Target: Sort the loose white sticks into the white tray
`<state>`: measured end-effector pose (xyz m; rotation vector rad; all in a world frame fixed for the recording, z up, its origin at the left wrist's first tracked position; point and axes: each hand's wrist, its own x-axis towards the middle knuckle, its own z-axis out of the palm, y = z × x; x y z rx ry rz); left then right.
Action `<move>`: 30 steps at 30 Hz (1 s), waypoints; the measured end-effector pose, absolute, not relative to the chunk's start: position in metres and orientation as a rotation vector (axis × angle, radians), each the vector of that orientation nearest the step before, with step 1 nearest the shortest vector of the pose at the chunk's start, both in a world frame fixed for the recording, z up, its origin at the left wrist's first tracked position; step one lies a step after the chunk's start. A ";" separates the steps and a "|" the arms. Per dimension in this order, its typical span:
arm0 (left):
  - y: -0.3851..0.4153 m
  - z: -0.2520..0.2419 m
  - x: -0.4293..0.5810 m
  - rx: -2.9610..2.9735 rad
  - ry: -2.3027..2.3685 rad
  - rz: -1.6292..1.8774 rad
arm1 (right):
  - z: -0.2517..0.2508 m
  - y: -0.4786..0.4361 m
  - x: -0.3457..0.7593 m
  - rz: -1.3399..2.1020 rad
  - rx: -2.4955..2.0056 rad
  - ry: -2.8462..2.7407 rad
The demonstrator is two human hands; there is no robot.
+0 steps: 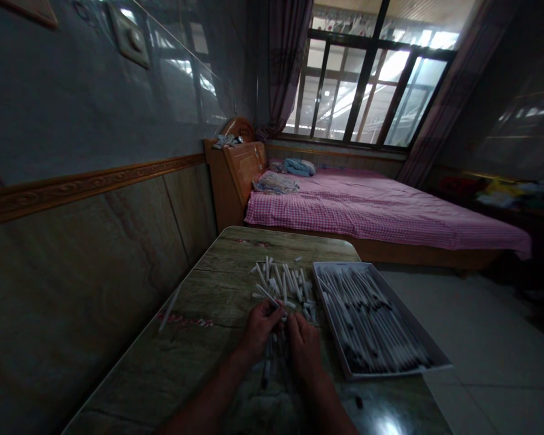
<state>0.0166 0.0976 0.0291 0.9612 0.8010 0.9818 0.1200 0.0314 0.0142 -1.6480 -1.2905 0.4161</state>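
My left hand (259, 328) is closed over the table, with a thin white stick (267, 295) poking out between thumb and fingers. Close beside it, my right hand (303, 338) is also closed; its fingers meet near the left thumb, and what they grip is hidden. Just beyond both hands lies a loose pile of short white tubes (290, 279). More white pieces with dark ends (266, 368) lie between my forearms. To the right, a shallow white box (320, 290) holds many long white sticks with dark tips (367, 320).
The marbled table (199, 356) has a lone white stick (168, 309) near its left edge and a small dark piece (359, 402) at the front right. A tiled wall (118, 260) runs along the left. A bed (344, 202) with a pink checked cover stands beyond.
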 end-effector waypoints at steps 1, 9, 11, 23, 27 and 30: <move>0.097 0.029 0.017 0.964 0.798 0.979 | 0.015 0.031 0.120 0.426 -1.656 -1.291; 0.099 0.027 0.016 0.985 0.794 0.966 | 0.015 0.032 0.120 0.395 -1.688 -1.314; 0.101 0.027 0.017 0.997 0.802 0.965 | 0.015 0.032 0.119 0.369 -1.705 -1.334; 0.100 0.031 0.015 1.045 0.728 0.954 | 0.008 0.031 0.127 0.205 -1.658 -1.599; 0.100 0.030 0.013 1.088 0.691 0.936 | 0.008 0.028 0.127 0.236 -1.588 -1.544; 0.100 0.031 0.012 1.109 0.673 0.921 | 0.009 0.028 0.125 0.277 -1.567 -1.515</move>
